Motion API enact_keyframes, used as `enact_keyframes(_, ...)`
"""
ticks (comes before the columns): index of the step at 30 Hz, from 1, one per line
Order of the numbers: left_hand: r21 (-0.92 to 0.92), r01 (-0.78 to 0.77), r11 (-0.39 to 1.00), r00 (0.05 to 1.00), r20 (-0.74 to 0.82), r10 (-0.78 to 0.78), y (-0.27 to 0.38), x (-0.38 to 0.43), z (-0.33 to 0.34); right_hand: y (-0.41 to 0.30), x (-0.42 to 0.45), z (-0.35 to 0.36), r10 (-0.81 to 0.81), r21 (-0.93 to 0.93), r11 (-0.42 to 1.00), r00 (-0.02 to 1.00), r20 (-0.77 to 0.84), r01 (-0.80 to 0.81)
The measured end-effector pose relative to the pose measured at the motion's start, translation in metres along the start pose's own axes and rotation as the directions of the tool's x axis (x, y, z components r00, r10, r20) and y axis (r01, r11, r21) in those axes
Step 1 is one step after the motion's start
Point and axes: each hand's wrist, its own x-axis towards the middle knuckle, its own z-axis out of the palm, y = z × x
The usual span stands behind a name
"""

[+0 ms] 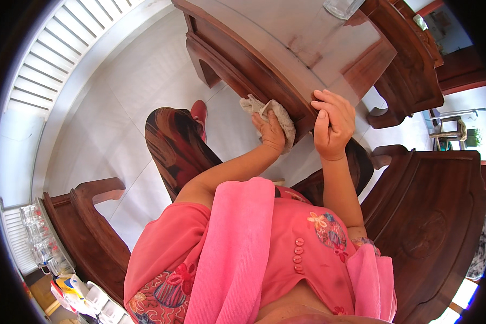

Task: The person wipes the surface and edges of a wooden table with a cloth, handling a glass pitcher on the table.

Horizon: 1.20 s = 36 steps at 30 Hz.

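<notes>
My left hand (272,130) presses a crumpled pale cloth (284,118) against the side panel of a dark wooden table (243,52), close to its near corner. Part of the cloth bunches up above the fingers. At that same corner, my right hand (334,121) is raised with its fingers loosely bent over the edge of the glossy tabletop (275,24); nothing shows in it. Whether the fingertips touch the top is hard to tell. A clear glass vessel (342,8), cut off by the frame, stands on the tabletop.
Carved wooden seats (425,210) flank me at the right, with another wooden piece (89,218) at the left. Pale floor tiles (125,81) lie below. Clear containers (40,235) and packages (77,295) sit at the far left. A pink towel (239,243) hangs over my chest.
</notes>
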Motion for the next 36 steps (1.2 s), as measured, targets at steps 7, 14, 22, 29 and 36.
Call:
enact_keyframes(7,0.051,-0.125,0.991,0.979,-0.158,0.131,-0.022,0.099,0.000,-0.009,0.005,0.004,-0.014,0.018,1.000,1.000,0.013,0.013)
enact_keyframes(14,-0.047,-0.145,0.988,0.915,-0.385,0.116,0.056,0.190,-0.028,-0.003,-0.001,0.001,-0.003,0.002,1.000,1.000,0.025,0.003)
enact_keyframes(22,0.004,-0.172,0.985,0.851,-0.504,0.151,0.043,0.143,-0.003,-0.002,-0.001,0.002,0.005,0.002,1.000,1.000,0.005,-0.005)
enact_keyframes(29,0.036,0.017,0.999,0.999,-0.035,-0.016,0.028,0.010,0.005,-0.001,-0.002,0.002,0.016,-0.011,1.000,1.000,-0.012,-0.016)
enact_keyframes(36,-0.065,-0.158,0.985,0.976,0.143,0.166,0.002,-0.003,-0.006,0.002,-0.003,0.001,0.000,-0.015,1.000,1.000,-0.021,-0.001)
